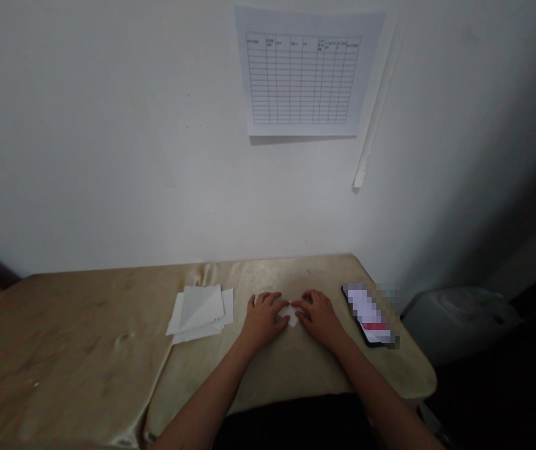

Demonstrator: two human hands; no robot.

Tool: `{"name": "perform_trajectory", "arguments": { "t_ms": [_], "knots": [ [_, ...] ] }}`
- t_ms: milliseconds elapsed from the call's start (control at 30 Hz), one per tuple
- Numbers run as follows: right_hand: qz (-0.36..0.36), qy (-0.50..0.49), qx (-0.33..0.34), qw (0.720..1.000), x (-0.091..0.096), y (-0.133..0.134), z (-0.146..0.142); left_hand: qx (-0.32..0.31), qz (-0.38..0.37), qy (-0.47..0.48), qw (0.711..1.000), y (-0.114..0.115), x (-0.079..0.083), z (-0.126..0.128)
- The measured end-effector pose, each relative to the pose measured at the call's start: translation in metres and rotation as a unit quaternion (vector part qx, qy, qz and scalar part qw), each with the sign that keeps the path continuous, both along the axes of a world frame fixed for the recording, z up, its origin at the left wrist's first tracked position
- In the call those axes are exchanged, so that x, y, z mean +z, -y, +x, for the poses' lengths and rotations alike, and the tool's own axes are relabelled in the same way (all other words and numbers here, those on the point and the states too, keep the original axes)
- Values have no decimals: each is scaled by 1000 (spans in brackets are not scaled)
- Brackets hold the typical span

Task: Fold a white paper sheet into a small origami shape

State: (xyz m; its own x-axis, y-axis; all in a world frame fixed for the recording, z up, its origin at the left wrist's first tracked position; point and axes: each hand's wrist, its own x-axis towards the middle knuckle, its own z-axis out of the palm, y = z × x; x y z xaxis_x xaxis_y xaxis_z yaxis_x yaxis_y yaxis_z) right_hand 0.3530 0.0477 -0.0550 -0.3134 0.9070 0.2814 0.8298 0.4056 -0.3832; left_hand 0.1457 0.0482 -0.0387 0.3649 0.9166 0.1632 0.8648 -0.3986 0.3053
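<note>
A small white folded paper (290, 314) lies on the table between my two hands, coming to a point at its lower end. My left hand (267, 317) holds its left side with thumb and index finger, the other fingers stretched over the tabletop. On the right side, the thumb and index finger of my right hand (317, 314) hold the same paper, and the remaining fingers are bent. Both index fingertips nearly meet at its top. Part of the paper is hidden under the fingers. Left of my left hand lies a loose stack of white paper sheets (202, 312).
A phone (370, 315) with a blurred screen lies on the right of the table (287, 369), which has a shiny beige cover. Behind stands a white wall with a printed grid sheet (305, 75) and a strip (375, 112). A grey bulky object (460, 322) is beyond the right edge.
</note>
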Motion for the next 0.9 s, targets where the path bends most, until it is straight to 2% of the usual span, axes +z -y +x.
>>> {"name": "perform_trajectory", "arguments": {
  "t_ms": [333, 900],
  "knots": [
    [8, -5, -22, 1000, 4, -1, 0, -1, -20, 24, 1000, -2, 5, -3],
    [-2, -55, -36, 998, -1, -3, 2, 8, -20, 54, 998, -11, -1, -7]
  ]
}}
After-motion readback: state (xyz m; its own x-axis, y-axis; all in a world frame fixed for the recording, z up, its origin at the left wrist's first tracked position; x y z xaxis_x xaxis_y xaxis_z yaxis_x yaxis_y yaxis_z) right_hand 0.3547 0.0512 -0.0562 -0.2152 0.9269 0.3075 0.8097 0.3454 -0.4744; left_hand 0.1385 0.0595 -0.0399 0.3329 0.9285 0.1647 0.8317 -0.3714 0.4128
